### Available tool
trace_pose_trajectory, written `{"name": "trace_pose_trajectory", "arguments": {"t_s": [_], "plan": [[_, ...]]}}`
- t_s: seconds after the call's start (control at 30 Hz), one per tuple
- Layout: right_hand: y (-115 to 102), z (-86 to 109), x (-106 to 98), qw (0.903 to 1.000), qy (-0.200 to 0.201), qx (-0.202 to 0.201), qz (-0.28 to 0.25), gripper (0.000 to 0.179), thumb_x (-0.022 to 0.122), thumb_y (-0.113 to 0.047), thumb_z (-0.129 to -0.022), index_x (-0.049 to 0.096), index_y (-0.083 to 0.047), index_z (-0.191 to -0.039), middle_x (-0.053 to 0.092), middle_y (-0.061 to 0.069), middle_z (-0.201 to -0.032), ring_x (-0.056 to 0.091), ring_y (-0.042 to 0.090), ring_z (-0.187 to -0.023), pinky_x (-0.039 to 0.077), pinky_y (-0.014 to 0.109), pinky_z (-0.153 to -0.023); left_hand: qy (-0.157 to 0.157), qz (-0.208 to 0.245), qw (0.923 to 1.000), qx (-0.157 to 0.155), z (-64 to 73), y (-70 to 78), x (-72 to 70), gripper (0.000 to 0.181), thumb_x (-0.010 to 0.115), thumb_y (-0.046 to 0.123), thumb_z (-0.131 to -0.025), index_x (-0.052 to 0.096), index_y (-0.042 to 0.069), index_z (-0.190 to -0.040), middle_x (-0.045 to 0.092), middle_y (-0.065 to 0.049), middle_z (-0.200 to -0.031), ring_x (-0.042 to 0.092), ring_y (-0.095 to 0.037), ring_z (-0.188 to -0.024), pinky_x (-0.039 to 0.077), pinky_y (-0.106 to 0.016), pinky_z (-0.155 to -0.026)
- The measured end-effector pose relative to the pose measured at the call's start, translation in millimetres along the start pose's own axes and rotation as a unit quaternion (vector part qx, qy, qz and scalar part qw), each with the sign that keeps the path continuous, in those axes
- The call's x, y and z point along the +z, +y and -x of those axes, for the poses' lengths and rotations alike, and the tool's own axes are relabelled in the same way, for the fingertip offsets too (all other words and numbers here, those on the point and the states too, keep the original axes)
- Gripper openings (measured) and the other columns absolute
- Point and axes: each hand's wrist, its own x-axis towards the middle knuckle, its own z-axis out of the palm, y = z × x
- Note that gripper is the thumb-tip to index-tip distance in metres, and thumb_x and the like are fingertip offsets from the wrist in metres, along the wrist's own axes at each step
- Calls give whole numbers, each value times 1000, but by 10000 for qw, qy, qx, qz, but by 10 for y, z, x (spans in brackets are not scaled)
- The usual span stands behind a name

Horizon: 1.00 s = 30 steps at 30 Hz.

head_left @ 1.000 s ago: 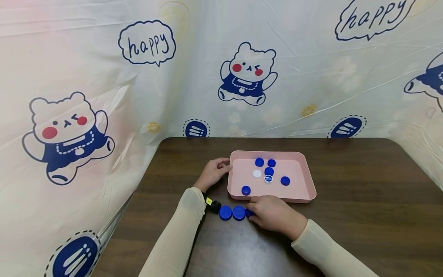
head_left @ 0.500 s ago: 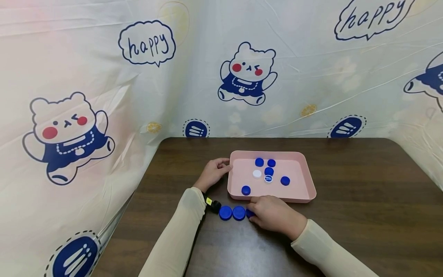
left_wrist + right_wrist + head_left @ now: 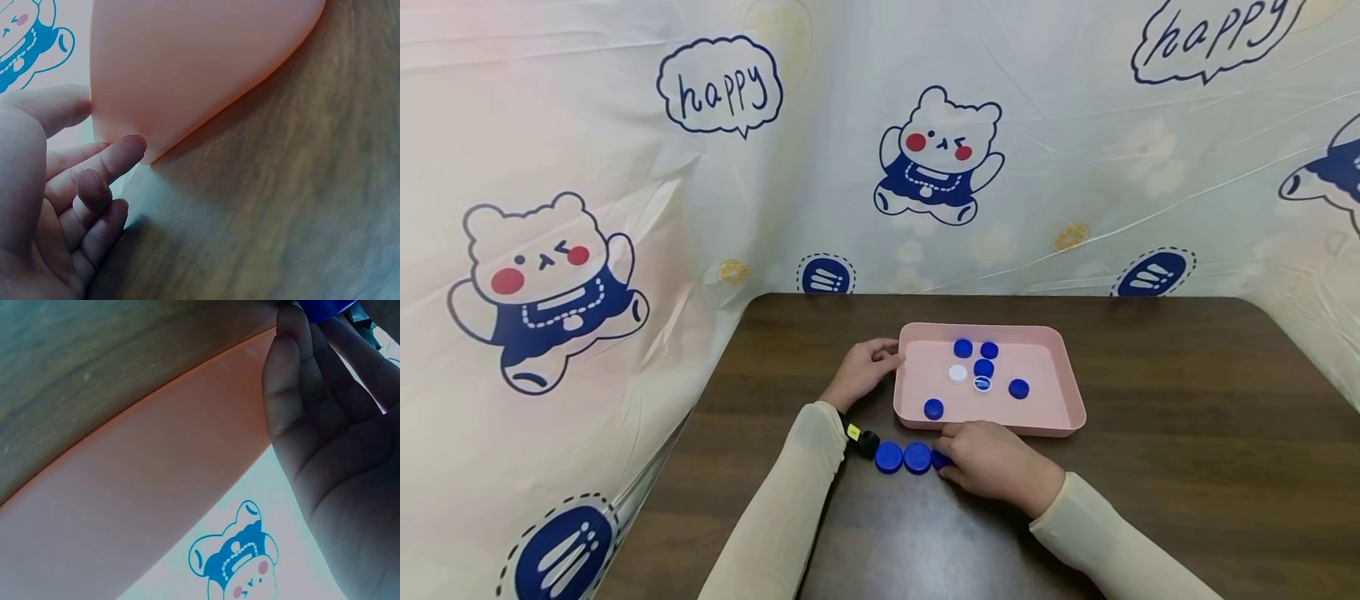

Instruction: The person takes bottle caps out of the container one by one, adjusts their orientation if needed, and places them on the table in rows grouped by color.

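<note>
My right hand (image 3: 988,458) pinches a blue bottle cap (image 3: 940,460) on the table, just in front of the pink tray. That cap ends a row with two more blue caps, a middle one (image 3: 917,457) and a left one (image 3: 888,457). In the right wrist view, only part of the held cap (image 3: 325,309) shows at the fingertips. My left hand (image 3: 863,372) touches the outer left side of the pink tray (image 3: 1052,408), its fingers loosely bent. The left wrist view has those fingertips against the tray's wall (image 3: 194,69) near a corner.
Inside the tray lie several blue caps, one of them by the front wall (image 3: 933,409), plus a plain white cap (image 3: 957,373) and a white one with blue print (image 3: 982,384). A black wrist device (image 3: 868,444) sits close to the row's left end. A printed curtain (image 3: 820,167) hangs behind the table.
Both hands and the caps keep their places on the table. The whole head view has shifted very slightly.
</note>
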Motion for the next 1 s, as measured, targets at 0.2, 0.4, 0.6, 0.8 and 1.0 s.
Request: {"name": "trace_pose_trajectory", "arguments": {"t_s": [0.2,0.4,0.6,0.8,1.0], "plan": [[-1,-1,1,10000,-8,-5,-8,22,75,-25,-86,72,-13,-104,61,-7,-81,52,4,-67,51,25,-68,16,-26,10000,-66,-5,1,-3,46,68,44,-89,63,20,-128,64,-3,-83,57,-23,-79,48,-34,-68],[6,-2,-2,10000,24,-24,18,21,75,-25,-86,72,-13,-103,59,-7,-80,51,5,-66,51,25,-66,59,-17,10000,-20,-9,13,-4,46,68,43,-89,64,19,-128,64,-4,-82,57,-23,-78,48,-34,-68],[7,-2,0,10000,9,-35,31,22,74,-25,-86,72,-13,-105,60,-8,-80,51,5,-67,51,25,-67,79,-41,10000,24,-1,24,-6,44,68,43,-90,65,19,-126,64,-3,-82,57,-22,-77,47,-34,-68],[1,1,-13,10000,-23,-12,26,24,75,-27,-86,72,-12,-105,59,-7,-81,51,5,-67,51,25,-68,68,-20,10000,-17,9,34,-9,44,68,42,-90,64,19,-127,63,-3,-82,56,-22,-77,46,-34,-68],[-7,2,-30,10000,5,-56,24,26,74,-29,-87,72,-12,-106,61,-7,-83,52,5,-69,51,26,-69,43,-3,9999,-110,19,36,-6,44,68,42,-90,64,20,-128,63,-4,-81,56,-22,-78,46,-34,-69]]}}
